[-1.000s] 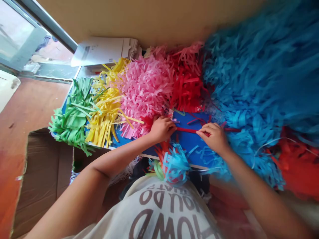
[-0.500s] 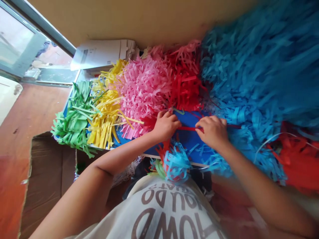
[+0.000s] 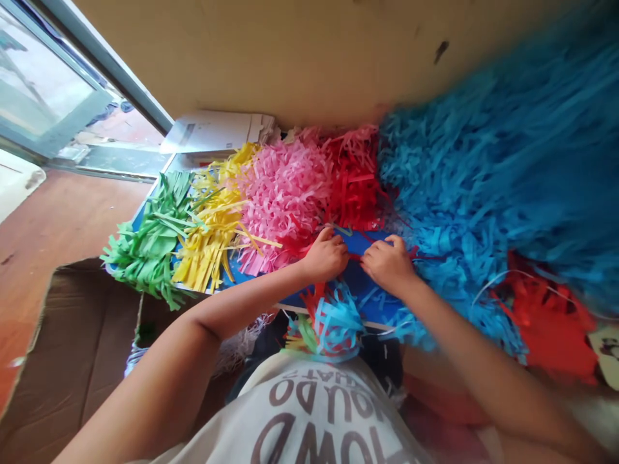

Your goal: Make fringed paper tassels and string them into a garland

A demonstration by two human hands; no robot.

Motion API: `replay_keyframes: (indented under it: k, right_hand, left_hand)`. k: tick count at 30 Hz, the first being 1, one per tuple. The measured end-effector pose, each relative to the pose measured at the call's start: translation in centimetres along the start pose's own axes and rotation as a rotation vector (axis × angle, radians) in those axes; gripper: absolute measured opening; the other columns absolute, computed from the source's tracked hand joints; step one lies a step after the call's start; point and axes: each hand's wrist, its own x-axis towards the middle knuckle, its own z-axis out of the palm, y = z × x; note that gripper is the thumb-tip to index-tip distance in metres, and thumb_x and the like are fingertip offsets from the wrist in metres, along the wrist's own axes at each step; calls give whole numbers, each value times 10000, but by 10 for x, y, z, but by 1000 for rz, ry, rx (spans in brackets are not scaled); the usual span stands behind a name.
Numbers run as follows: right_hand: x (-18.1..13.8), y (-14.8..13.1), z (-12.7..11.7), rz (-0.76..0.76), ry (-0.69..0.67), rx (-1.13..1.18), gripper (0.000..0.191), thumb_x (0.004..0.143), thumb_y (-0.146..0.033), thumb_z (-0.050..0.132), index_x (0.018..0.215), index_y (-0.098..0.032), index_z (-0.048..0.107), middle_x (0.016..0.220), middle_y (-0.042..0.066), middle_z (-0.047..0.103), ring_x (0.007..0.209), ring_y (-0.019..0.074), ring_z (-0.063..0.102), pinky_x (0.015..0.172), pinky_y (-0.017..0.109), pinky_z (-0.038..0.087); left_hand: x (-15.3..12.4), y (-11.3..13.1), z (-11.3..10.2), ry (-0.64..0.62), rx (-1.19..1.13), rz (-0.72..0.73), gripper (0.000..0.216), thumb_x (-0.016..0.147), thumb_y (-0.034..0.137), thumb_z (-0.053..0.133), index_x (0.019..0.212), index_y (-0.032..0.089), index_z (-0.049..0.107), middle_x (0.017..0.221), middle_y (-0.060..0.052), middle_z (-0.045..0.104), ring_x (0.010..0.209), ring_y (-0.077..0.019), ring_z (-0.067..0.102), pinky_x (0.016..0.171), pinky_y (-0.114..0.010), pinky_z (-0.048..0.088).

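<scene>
Head view: my left hand (image 3: 327, 256) and right hand (image 3: 387, 265) pinch 1 thin red paper strip (image 3: 355, 256) between them, lying left-right near the blue board's (image 3: 360, 241) front edge.

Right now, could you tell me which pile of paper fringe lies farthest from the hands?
The green pile, at the far left end of the row, beyond the yellow pile and pink pile.
</scene>
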Motion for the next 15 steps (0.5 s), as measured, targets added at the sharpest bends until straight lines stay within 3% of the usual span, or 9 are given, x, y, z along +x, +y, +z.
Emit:
replay_keyframes:
  k: [5, 11, 15]
  right_hand:
    - [10, -1, 0, -75, -62, -98, 232, 851, -85, 534, 715, -168, 704, 713, 62, 668, 791, 204, 503, 938, 430, 229]
    - [6, 7, -1, 93, -18, 70, 127, 832, -198, 603, 731, -177, 676, 754, 41, 692, 813, 199, 530, 862, 406, 250]
    - [5, -2, -1, 134, 70, 58, 57, 848, -206, 624, 854, -177, 673, 959, 56, 714, 907, 208, 548, 882, 403, 253]
  left_hand:
    - [6, -5, -5, -17, -24, 9, 233, 902, 254, 521, 761, 178, 690, 765, -66, 661, 896, -243, 554, 973, -525, 315]
    - [8, -6, 4, 65, -23, -16, 199, 897, 261, 537, 803, 180, 693, 799, -77, 680, 928, -251, 546, 952, -499, 327]
    - [4, -4, 7, 125, -9, -44, 237, 942, 266, 505, 803, 189, 682, 788, -62, 676, 907, -226, 541, 979, -493, 310]
